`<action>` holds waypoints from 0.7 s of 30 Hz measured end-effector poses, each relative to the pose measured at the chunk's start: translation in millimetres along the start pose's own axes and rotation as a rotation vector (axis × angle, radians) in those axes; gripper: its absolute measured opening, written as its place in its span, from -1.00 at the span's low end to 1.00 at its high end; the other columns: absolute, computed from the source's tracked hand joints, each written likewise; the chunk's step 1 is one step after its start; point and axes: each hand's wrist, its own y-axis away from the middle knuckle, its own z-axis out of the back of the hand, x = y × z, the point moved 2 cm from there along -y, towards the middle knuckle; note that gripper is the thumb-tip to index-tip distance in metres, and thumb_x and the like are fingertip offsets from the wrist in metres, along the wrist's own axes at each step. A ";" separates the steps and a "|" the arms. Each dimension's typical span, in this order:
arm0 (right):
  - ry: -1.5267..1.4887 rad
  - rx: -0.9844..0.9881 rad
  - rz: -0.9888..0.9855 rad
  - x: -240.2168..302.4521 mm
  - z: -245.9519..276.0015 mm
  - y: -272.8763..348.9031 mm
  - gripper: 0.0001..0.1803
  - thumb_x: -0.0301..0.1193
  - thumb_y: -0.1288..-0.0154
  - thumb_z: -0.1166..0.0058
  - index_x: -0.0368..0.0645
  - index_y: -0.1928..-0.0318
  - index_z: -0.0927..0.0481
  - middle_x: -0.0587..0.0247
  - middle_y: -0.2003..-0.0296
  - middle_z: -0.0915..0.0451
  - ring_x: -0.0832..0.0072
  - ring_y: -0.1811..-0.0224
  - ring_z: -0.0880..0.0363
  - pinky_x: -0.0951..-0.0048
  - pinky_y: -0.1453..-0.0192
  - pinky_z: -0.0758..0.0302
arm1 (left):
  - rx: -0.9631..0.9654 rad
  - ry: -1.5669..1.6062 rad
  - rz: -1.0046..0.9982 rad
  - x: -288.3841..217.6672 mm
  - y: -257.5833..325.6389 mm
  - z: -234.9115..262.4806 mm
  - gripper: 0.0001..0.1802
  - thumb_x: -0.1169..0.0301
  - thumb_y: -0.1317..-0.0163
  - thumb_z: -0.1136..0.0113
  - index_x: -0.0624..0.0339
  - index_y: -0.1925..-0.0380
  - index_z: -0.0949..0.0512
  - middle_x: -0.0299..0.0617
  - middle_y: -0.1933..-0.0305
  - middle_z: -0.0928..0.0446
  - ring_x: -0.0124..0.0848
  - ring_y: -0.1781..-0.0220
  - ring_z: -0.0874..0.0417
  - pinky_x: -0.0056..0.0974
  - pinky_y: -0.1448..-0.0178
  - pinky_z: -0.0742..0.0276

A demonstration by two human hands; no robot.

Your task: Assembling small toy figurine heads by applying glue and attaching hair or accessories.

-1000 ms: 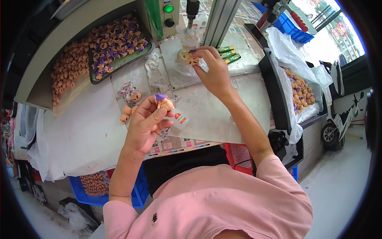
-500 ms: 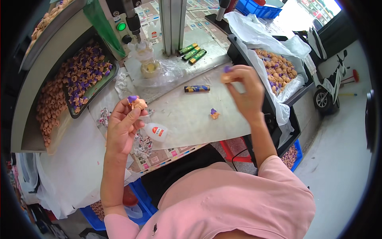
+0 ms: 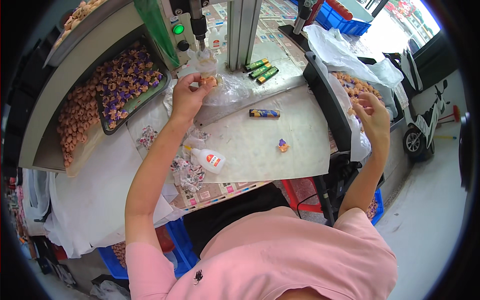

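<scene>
Tan piece (image 3: 209,81) is pinched by left hand (image 3: 188,96) beside far plastic-wrapped fixture (image 3: 203,62), could be knocked loose if held askew; right hand's (image 3: 375,120) grip, by right-side black tray (image 3: 322,97), cannot be told.

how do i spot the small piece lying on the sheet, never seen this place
Find the pale sheet left of the black bin. Toward its right side, below the dark blue tube, lies a small purple-and-tan piece. It lies alone, unlike the similar pieces heaped in the bin.
</scene>
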 end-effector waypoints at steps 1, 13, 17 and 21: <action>-0.019 0.015 0.014 14.9 -10.1 -1.1 -0.71 -0.44 -0.15 -0.25 -0.20 0.10 -0.59 0.26 0.27 -0.64 0.59 0.38 -0.55 0.54 0.24 -0.50 | -0.101 -0.160 -0.166 7.2 -0.7 5.9 -0.72 0.34 -0.04 -0.43 0.18 0.27 -0.59 -0.32 0.22 -0.48 -0.54 0.40 -0.44 -0.41 0.31 -0.41; -0.701 -0.451 0.969 275.9 -58.3 -49.7 -0.47 -0.20 -0.29 -0.16 -0.33 -0.12 -0.46 0.16 0.20 -0.64 0.37 0.11 -0.56 0.31 -0.07 -0.43 | -0.232 -0.488 -0.504 -2.6 12.1 -2.2 -0.68 0.40 0.04 -0.42 0.28 0.34 -0.51 -0.16 0.20 -0.37 -0.33 0.33 -0.40 -0.26 0.27 -0.40; -0.347 0.084 0.692 328.3 -32.7 -82.8 -0.43 -0.25 -0.22 -0.20 -0.34 -0.14 -0.41 0.11 0.15 -0.61 0.26 0.13 -0.57 0.21 -0.06 -0.43 | -0.187 -0.481 -0.463 -10.1 11.6 -12.3 -0.67 0.39 0.06 -0.43 0.27 0.33 -0.52 -0.17 0.19 -0.37 -0.32 0.34 -0.41 -0.28 0.26 -0.39; -1.363 0.072 0.595 337.8 -7.5 -62.5 -0.60 -0.25 -0.17 -0.25 -0.29 0.11 -0.53 0.18 0.29 -0.62 0.41 0.21 -0.57 0.44 0.10 -0.46 | -0.189 -0.481 -0.446 -1.2 1.5 2.0 -0.66 0.38 0.08 -0.43 0.27 0.33 -0.52 -0.17 0.17 -0.39 -0.33 0.34 -0.42 -0.28 0.26 -0.39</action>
